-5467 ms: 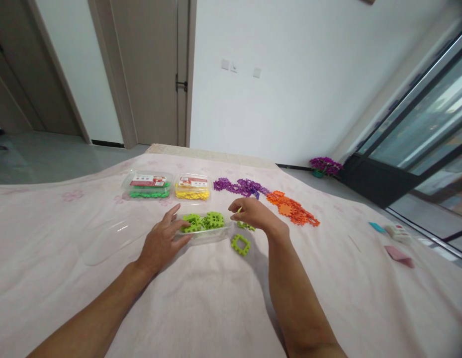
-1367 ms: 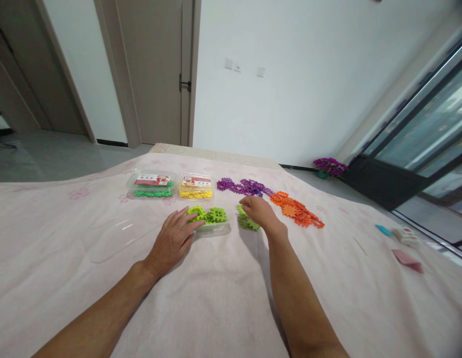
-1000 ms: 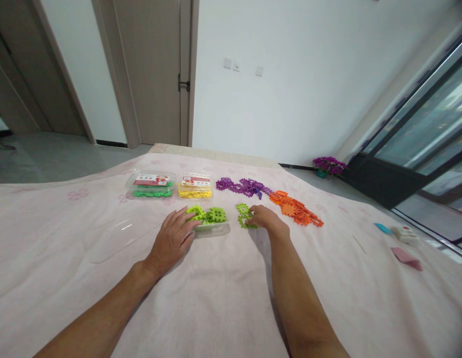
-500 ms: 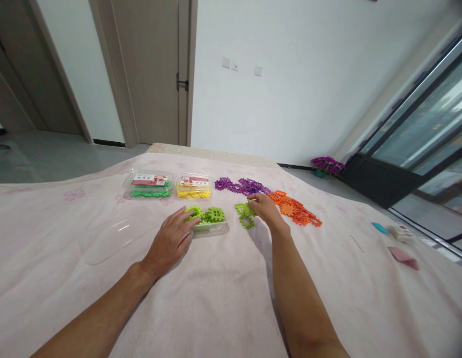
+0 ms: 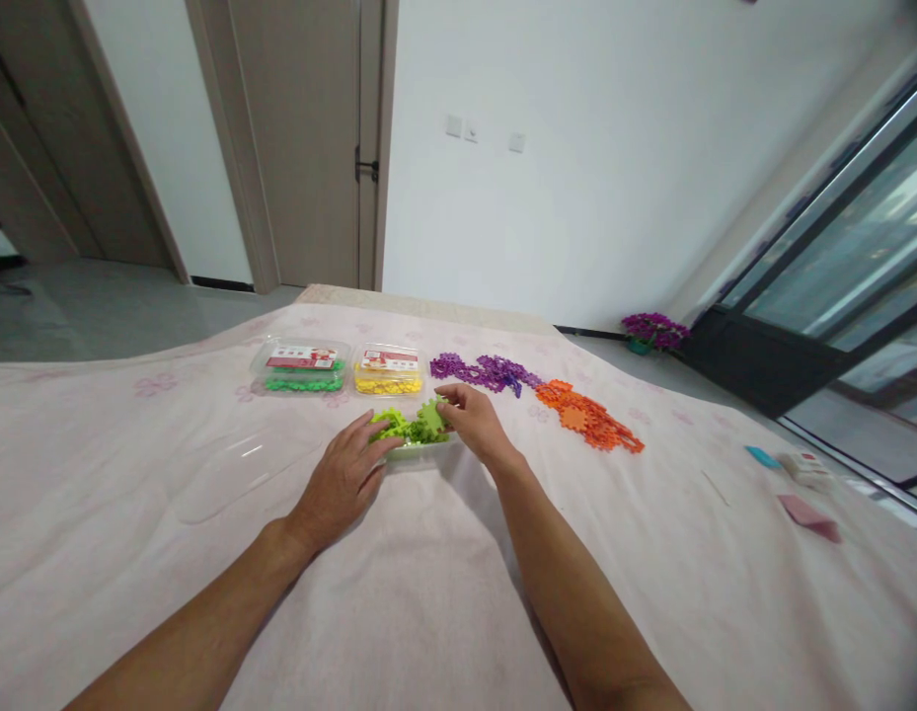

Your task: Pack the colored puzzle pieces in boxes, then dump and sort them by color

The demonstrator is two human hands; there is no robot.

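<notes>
Lime pieces [image 5: 431, 417] brought off the cloth [image 5: 428, 592] to the clear tub [image 5: 420, 451].
Right hand [image 5: 473, 420] pinches them over its right end; no lime left on the cloth, so that colour looks gathered. Left hand [image 5: 343, 472] spread at the other end (gripping or not, cannot tell).

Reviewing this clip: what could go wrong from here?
1. The round lime-green piece seems held only near its edge by the right hand, so it could slip.
2. The other lime-green pieces are heaped up around the rim of the clear tub; a jolt might spill some.
3. The clear lid lies close to the left forearm, which might nudge it.
</notes>
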